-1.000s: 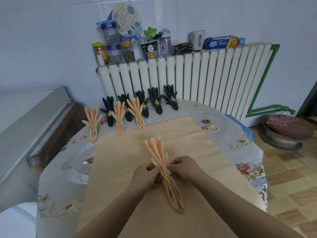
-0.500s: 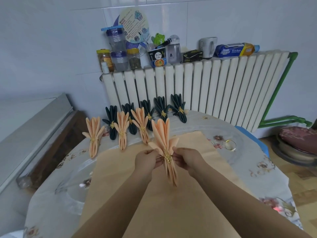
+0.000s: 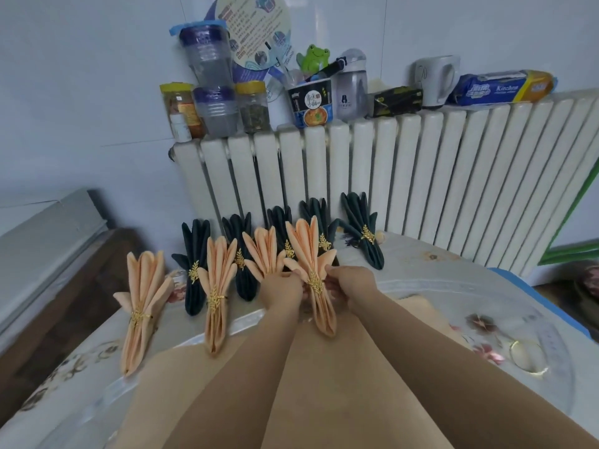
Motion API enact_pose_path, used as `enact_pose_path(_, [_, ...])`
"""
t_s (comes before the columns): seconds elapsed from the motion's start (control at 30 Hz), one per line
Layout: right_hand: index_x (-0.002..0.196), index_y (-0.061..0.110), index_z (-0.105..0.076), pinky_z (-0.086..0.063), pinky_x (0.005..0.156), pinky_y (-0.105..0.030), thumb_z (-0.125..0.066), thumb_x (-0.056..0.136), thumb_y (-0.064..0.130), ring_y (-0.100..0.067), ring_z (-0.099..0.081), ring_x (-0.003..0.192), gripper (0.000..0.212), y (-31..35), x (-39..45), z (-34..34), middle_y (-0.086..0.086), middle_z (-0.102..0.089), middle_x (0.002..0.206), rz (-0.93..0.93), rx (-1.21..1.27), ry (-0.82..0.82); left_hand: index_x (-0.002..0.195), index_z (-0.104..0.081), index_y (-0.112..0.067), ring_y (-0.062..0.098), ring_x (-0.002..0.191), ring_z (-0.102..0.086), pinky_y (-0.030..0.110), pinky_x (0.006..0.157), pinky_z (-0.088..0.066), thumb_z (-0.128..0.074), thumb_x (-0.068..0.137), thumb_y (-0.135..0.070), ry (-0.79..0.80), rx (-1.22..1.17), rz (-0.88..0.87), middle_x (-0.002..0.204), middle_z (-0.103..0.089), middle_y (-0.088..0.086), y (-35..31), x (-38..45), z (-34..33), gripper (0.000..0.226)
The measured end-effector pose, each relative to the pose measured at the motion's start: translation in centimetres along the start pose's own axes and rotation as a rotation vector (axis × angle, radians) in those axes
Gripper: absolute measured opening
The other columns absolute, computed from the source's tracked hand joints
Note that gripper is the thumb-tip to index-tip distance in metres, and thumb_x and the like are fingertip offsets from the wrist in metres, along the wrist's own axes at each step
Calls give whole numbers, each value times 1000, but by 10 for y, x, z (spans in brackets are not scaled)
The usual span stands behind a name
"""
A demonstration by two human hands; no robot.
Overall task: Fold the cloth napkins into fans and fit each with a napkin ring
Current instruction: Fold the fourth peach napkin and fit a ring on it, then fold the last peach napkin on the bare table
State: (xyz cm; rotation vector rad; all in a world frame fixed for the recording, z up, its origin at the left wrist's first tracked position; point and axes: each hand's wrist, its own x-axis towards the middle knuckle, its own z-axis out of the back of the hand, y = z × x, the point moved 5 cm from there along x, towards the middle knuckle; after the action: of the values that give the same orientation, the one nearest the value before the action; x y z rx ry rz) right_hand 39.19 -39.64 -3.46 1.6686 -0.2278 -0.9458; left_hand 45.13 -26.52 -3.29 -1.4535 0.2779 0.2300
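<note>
So that it can join the finished row, both hands, left hand [image 3: 282,290] and right hand [image 3: 350,284], pinch the ringed peach napkin [image 3: 312,270] upright.

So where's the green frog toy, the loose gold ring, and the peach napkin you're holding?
Green frog toy [image 3: 313,58], head view, its face.
Loose gold ring [image 3: 527,356], head view, its centre.
Peach fan-folded napkin [image 3: 308,244], head view, upper pleats.

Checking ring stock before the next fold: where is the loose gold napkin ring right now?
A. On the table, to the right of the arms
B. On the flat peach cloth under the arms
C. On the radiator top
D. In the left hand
A: the loose gold napkin ring lies on the table right of the arms, away from both hands.
</note>
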Motion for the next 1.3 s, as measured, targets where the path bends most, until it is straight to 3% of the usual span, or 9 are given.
enact_pose_path(0.1, [80,1,-69,-59,68,-37,-69,83,20,-27,-69,71,20,1,22,-4,-13,-72,78,26,-80,-60,86,-65,-9,24,72,-66,38,74,-58,-61,89,-18,-55,50,-19,82,-68,8,-4,20,-9,10])
enact_pose_path(0.33, [80,3,-66,-52,54,-29,-70,83,24,-22,-64,64,21,-2,33,-5,-10,-69,78,55,-195,-117,85,-65,-5,25,73,-67,40,72,-59,-59,89,-16,-82,73,39,84,-70,8,8,33,-16,13])
enact_pose_path(0.4, [76,4,-66,-57,64,-32,-68,84,23,-22,-65,66,21,0,30,-5,-10,-69,78,79,-205,-115,85,-57,0,17,69,-61,31,70,-54,-57,92,-19,-67,128,2,84,-63,-3,-2,23,-15,20])
enact_pose_path(0.5, [70,10,-66,-57,78,-40,-66,84,19,-24,-68,76,17,3,13,-1,-11,-70,79,152,-239,-110,81,-51,-28,11,60,-47,24,65,-41,-52,96,-23,-34,296,-104,75,-48,-7,-18,0,-9,16])
enact_pose_path(0.6, [68,15,-64,-56,81,-41,-60,85,13,-24,-66,81,17,6,-8,8,-9,-68,81,235,-292,-129,62,-52,-15,18,64,-57,27,66,-47,-53,94,-24,-20,395,-227,82,-63,13,-24,-15,1,33])
enact_pose_path(0.7, [67,19,-62,-56,81,-43,-57,85,13,-25,-66,84,19,8,-48,18,-9,-68,87,288,-325,-119,58,-52,-11,14,52,-44,24,51,-33,-53,93,-18,28,457,-293,58,-50,4,-25,-54,18,36])
enact_pose_path(0.9, [93,14,-70,-56,78,-41,-60,85,17,-23,-66,81,13,-13,-138,40,-5,-69,85,366,-405,-21,78,-63,-4,27,77,-64,39,71,-53,-51,88,-16,136,565,-329,81,-67,16,-5,-134,58,21])
enact_pose_path(1.0, [96,16,-68,-55,69,-34,-60,85,16,-24,-67,81,14,-35,-190,57,-3,-68,82,374,-424,25,76,-61,-15,28,85,-66,42,77,-54,-53,86,-18,226,687,-365,87,-69,14,12,-185,83,13])
enact_pose_path(1.3, [97,19,-69,-50,71,-25,-62,82,10,-14,-62,80,19,-129,-287,109,1,-68,92,393,-569,138,105,-68,-22,8,85,-57,18,68,-43,-63,85,-34,389,979,-433,97,-63,-5,85,-288,166,23])
